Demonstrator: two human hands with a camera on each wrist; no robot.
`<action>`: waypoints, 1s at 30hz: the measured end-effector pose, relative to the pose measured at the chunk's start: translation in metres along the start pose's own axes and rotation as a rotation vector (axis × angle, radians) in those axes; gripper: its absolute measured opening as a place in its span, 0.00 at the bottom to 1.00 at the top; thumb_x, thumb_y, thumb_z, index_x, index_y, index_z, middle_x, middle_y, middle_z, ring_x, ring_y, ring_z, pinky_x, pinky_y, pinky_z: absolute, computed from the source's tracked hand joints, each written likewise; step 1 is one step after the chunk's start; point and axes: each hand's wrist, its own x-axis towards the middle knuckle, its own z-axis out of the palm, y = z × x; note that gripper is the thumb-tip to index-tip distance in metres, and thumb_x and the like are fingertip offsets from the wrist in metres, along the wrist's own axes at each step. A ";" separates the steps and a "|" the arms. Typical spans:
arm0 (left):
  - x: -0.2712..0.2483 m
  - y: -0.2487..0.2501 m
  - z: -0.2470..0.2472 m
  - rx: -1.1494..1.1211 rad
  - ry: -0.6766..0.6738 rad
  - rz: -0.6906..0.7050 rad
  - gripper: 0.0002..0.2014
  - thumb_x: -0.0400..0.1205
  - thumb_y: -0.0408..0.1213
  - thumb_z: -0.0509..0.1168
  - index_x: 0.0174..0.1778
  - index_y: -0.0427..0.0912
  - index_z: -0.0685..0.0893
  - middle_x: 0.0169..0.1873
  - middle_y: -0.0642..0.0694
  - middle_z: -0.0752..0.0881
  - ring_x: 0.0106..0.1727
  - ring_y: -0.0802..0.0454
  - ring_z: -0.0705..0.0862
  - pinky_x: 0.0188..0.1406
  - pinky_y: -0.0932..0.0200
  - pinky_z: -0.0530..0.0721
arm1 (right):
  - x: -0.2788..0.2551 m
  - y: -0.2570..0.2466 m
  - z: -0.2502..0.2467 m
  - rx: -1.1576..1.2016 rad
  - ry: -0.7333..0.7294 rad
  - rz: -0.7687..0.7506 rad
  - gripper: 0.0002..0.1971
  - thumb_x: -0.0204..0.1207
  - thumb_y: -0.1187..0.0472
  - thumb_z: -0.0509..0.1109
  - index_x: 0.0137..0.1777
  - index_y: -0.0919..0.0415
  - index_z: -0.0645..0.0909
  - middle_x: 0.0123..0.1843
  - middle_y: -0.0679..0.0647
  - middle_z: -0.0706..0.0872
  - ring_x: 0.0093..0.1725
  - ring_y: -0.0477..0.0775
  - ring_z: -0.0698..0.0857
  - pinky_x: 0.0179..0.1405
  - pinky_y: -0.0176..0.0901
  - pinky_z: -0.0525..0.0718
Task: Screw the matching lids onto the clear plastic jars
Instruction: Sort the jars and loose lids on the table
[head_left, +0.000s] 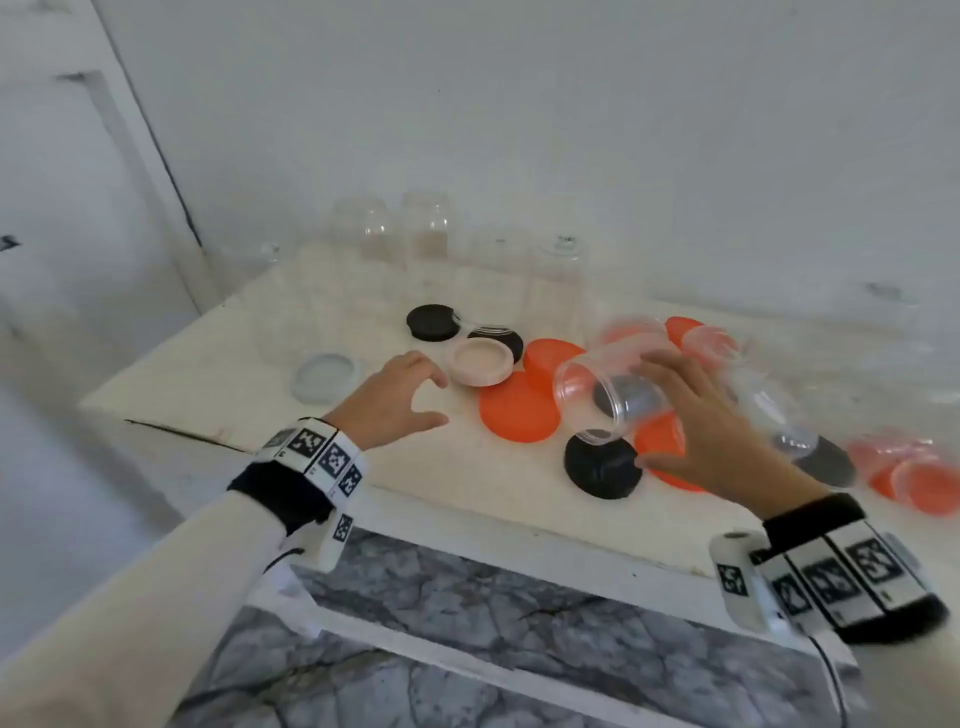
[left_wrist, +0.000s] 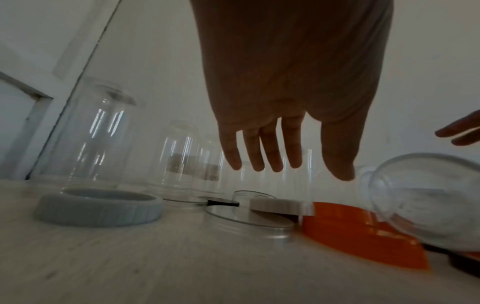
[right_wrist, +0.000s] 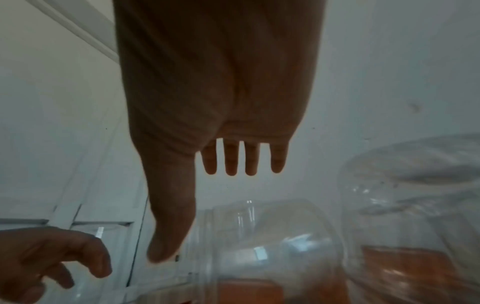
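A clear jar (head_left: 608, 395) lies tilted on its side over the orange lids (head_left: 519, 410) and a black lid (head_left: 600, 465), its mouth toward me. My right hand (head_left: 647, 413) hovers spread over it with straight fingers (right_wrist: 228, 162); no grip shows, and the jar (right_wrist: 259, 246) sits below the thumb. My left hand (head_left: 431, 400) is open and empty above the table, left of the jar (left_wrist: 426, 201), its fingers (left_wrist: 259, 156) spread. An upturned beige lid (head_left: 480, 362), another black lid (head_left: 434, 322) and a grey-blue lid (head_left: 324, 376) lie nearby.
Several clear jars (head_left: 426, 228) stand upside down along the back wall. More jars and orange lids (head_left: 914, 478) lie at the right, one jar (right_wrist: 415, 205) close beside my right hand. The white table's front edge (head_left: 519, 535) is near my wrists.
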 end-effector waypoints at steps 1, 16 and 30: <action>0.007 -0.008 -0.003 0.012 -0.034 -0.002 0.22 0.75 0.41 0.73 0.63 0.42 0.76 0.62 0.49 0.73 0.66 0.54 0.71 0.66 0.55 0.71 | 0.008 0.005 0.003 -0.021 -0.005 -0.011 0.48 0.51 0.62 0.87 0.74 0.62 0.68 0.74 0.57 0.67 0.73 0.60 0.65 0.69 0.48 0.60; 0.067 -0.057 -0.003 0.322 -0.430 -0.072 0.52 0.67 0.53 0.77 0.82 0.49 0.52 0.82 0.45 0.48 0.80 0.44 0.49 0.78 0.46 0.57 | 0.065 0.011 0.015 -0.276 -0.333 0.032 0.61 0.53 0.53 0.85 0.82 0.46 0.50 0.83 0.42 0.52 0.81 0.51 0.48 0.79 0.54 0.47; 0.069 -0.057 -0.007 0.104 -0.416 -0.136 0.49 0.66 0.46 0.79 0.79 0.45 0.59 0.75 0.46 0.59 0.77 0.48 0.57 0.76 0.51 0.61 | 0.078 0.019 0.011 -0.241 -0.193 -0.068 0.53 0.45 0.56 0.87 0.74 0.60 0.69 0.71 0.53 0.75 0.71 0.52 0.66 0.67 0.47 0.63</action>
